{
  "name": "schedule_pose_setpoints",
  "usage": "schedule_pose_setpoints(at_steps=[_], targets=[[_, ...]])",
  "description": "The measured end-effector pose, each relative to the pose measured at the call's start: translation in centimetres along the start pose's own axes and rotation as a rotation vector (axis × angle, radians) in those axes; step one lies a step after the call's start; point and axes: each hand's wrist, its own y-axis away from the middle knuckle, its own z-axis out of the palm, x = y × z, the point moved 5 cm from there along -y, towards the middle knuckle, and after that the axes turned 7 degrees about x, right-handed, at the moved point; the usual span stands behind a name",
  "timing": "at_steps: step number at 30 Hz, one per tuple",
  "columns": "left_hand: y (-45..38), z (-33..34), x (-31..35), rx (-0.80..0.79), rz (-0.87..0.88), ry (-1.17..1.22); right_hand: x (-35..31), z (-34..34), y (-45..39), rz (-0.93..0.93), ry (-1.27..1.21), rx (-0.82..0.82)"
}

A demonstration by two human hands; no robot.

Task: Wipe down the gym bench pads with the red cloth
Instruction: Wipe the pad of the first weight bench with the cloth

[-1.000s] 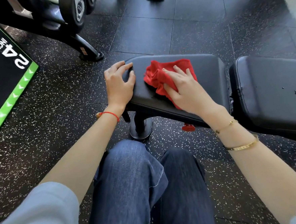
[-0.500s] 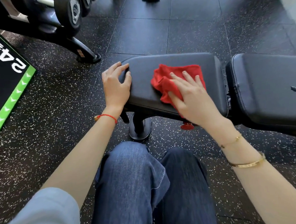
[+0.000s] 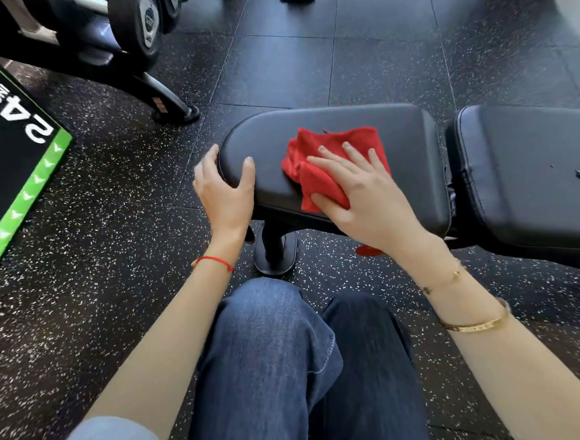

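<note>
The black seat pad [image 3: 330, 127] of the gym bench lies in front of me, with the longer back pad [image 3: 532, 168] to its right. A crumpled red cloth [image 3: 316, 180] sits on the middle of the seat pad. My right hand [image 3: 359, 194] presses flat on the cloth, fingers straight and spread. My left hand [image 3: 223, 193] grips the rounded left end of the seat pad, thumb on top and fingers curled round the edge.
A black plyo box [image 3: 5, 150] with a green stripe stands at the left. A dumbbell rack [image 3: 124, 35] with its foot stands at the back left. The bench post [image 3: 273, 248] stands on speckled rubber floor, just ahead of my knees [image 3: 291, 357].
My right hand has slid the cloth to the right across the seat pad. My left hand has shifted down to the pad's left end, its thumb now on top.
</note>
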Motion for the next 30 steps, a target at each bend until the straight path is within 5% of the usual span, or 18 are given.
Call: schedule_pose_setpoints(at_steps=[6,14,23,30], targets=[[0.1,0.2,-0.7,-0.015,-0.105,0.051,2.2,0.3,-4.9,0.151,0.025,0.007],[0.1,0.2,-0.9,0.026,-0.101,0.087,-2.7,2.6,-4.6,-0.064,-0.027,-0.051],[-0.2,0.1,-0.6,0.015,0.069,-0.063,1.3,2.1,-9.5,0.122,0.038,-0.022],[-0.4,0.0,0.8,-0.024,0.266,-0.137,-1.6,2.4,-6.2,-0.027,0.012,-0.035]])
